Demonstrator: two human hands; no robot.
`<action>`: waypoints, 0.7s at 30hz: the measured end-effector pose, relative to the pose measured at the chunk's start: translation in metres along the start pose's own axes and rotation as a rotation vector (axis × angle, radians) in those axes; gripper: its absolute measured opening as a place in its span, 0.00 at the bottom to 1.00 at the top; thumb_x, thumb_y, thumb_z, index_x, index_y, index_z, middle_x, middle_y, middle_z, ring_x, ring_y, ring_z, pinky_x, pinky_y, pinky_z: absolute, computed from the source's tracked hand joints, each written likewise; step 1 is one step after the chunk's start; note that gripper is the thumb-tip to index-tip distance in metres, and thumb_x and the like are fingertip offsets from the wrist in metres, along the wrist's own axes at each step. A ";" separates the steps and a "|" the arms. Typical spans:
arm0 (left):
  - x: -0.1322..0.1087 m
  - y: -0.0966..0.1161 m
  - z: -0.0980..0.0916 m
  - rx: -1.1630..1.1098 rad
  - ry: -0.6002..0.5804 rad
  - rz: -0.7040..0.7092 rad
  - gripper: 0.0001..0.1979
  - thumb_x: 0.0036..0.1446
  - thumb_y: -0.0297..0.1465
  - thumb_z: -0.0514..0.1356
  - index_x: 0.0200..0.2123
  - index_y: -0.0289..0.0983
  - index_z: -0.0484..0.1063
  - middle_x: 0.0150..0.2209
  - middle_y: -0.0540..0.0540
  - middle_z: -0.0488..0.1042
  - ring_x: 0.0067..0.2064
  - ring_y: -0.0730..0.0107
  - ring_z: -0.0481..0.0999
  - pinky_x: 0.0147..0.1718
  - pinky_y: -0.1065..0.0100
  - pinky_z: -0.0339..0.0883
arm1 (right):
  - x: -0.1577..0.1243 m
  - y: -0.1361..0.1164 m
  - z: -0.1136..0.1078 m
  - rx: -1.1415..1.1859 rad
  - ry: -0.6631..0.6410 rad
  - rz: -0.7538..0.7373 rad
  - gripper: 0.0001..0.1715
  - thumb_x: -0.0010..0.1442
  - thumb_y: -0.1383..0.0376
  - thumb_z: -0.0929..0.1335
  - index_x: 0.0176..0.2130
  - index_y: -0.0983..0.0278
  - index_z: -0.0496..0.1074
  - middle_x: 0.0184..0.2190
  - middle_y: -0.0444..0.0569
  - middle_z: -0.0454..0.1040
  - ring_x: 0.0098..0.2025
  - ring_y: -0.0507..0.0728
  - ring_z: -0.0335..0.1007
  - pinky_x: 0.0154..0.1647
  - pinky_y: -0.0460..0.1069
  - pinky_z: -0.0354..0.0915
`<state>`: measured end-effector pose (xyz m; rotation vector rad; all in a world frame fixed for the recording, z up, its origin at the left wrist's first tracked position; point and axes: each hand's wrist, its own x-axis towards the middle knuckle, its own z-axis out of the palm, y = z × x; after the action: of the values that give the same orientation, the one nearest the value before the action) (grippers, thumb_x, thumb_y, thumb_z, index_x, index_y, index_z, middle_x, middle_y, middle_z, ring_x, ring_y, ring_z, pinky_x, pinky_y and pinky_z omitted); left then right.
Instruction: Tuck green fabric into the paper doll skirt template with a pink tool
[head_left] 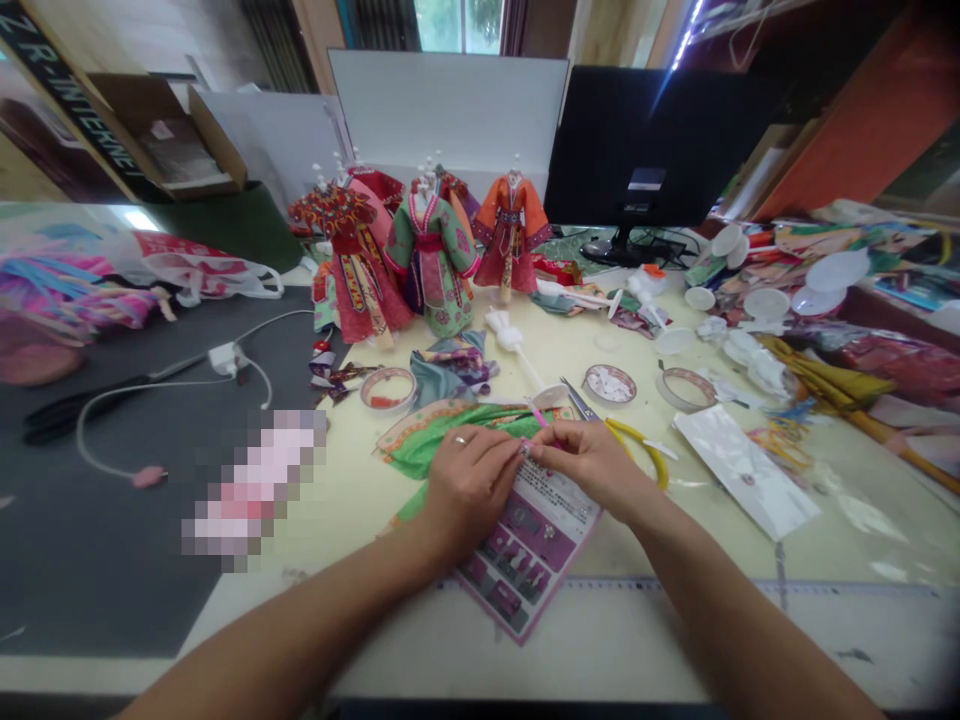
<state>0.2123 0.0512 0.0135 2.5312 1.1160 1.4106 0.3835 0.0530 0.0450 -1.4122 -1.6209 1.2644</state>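
My left hand (469, 482), with a ring on one finger, rests over a green cloth with an embroidered border (442, 440). My right hand (589, 465) comes in from the other side, and its fingertips meet those of my left hand. A thin pink stick (538, 415) rises from my right fingertips. Whether my left fingers grip it is hidden. Below both hands lies a printed pink-and-white instruction sheet (529, 560). Scissors with yellow handles (637, 450) lie just beyond my right hand.
Several small costumed doll figures (435, 260) stand at the back of the cream table (360, 530), before a black monitor (652, 150). Tape rolls (609, 384), white plastic parts and paper clutter surround the hands. A dark mat (97, 530) with a white cable (225, 360) lies left.
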 end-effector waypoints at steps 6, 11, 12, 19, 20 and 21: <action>-0.002 -0.002 0.005 -0.180 -0.052 -0.181 0.06 0.57 0.28 0.57 0.35 0.37 0.74 0.34 0.45 0.78 0.37 0.66 0.75 0.40 0.62 0.67 | 0.000 -0.001 0.004 -0.048 0.022 -0.050 0.12 0.52 0.59 0.66 0.26 0.65 0.71 0.22 0.42 0.67 0.26 0.50 0.61 0.25 0.45 0.57; -0.001 -0.003 0.002 -0.284 -0.124 -0.296 0.05 0.56 0.30 0.58 0.33 0.38 0.75 0.32 0.47 0.78 0.36 0.67 0.75 0.38 0.65 0.68 | -0.001 -0.001 0.005 -0.158 0.025 -0.142 0.11 0.54 0.61 0.65 0.26 0.64 0.72 0.23 0.42 0.70 0.26 0.50 0.63 0.27 0.45 0.58; 0.000 -0.003 0.001 -0.286 -0.144 -0.300 0.05 0.56 0.30 0.58 0.33 0.38 0.75 0.32 0.47 0.78 0.36 0.67 0.75 0.38 0.65 0.68 | -0.001 -0.001 0.005 -0.185 0.026 -0.161 0.10 0.55 0.62 0.65 0.26 0.64 0.72 0.23 0.43 0.71 0.27 0.50 0.63 0.27 0.45 0.58; 0.003 -0.008 -0.003 -0.172 -0.239 -0.158 0.09 0.58 0.29 0.54 0.31 0.37 0.74 0.30 0.46 0.77 0.32 0.68 0.75 0.34 0.67 0.66 | -0.002 -0.001 0.007 -0.288 0.025 -0.203 0.09 0.55 0.64 0.65 0.26 0.63 0.71 0.24 0.43 0.71 0.28 0.51 0.65 0.28 0.46 0.59; 0.003 -0.008 -0.003 -0.144 -0.239 -0.124 0.09 0.58 0.28 0.53 0.30 0.37 0.74 0.29 0.46 0.77 0.32 0.68 0.74 0.33 0.67 0.66 | -0.002 -0.001 0.008 -0.285 0.023 -0.200 0.10 0.55 0.64 0.65 0.26 0.63 0.71 0.24 0.43 0.71 0.28 0.51 0.65 0.28 0.46 0.59; 0.003 -0.009 -0.003 -0.125 -0.236 -0.102 0.10 0.58 0.28 0.53 0.30 0.36 0.74 0.28 0.46 0.76 0.31 0.68 0.74 0.33 0.67 0.66 | -0.003 -0.002 0.008 -0.277 0.019 -0.195 0.10 0.55 0.64 0.65 0.26 0.64 0.71 0.24 0.43 0.71 0.27 0.51 0.64 0.28 0.46 0.59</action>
<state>0.2062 0.0586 0.0140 2.4373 1.0627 1.0877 0.3765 0.0487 0.0443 -1.3799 -1.9261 0.9405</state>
